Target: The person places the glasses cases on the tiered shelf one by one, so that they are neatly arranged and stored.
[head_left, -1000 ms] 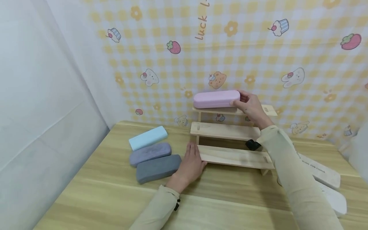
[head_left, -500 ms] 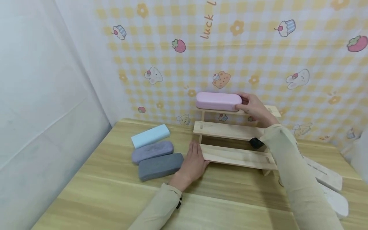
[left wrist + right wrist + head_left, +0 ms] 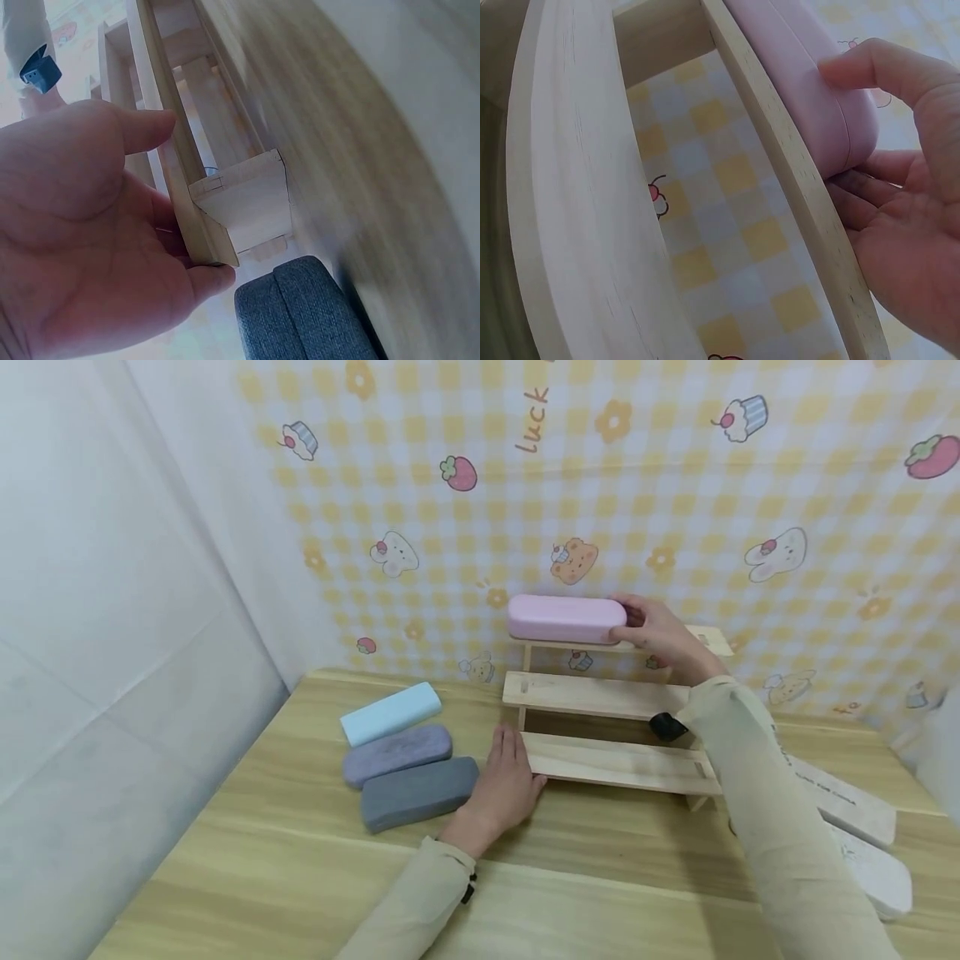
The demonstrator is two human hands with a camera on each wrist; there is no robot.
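Note:
A pink glasses case [image 3: 566, 619] lies lengthwise on the left part of the top tier of a three-tier wooden rack [image 3: 600, 695]. My right hand [image 3: 660, 633] holds the case's right end; in the right wrist view the thumb presses its front and the fingers pass behind and below its end. My left hand [image 3: 504, 787] grips the left end of the lowest shelf [image 3: 169, 142], thumb at the front edge. Just left of it lies a dark grey glasses case [image 3: 420, 793], seen close by in the left wrist view.
Behind the dark grey case lie a purple-grey case [image 3: 397, 755] and a light blue case [image 3: 391, 714]. Two whitish cases, one with lettering [image 3: 847, 802] and one in front of it [image 3: 873, 870], lie right of the rack. A patterned cloth [image 3: 450, 552] hangs behind.
The right hand has turned the pink case slightly, so it now runs in line with the top shelf. The left hand has stayed on the lowest shelf. The head view has shifted a little.

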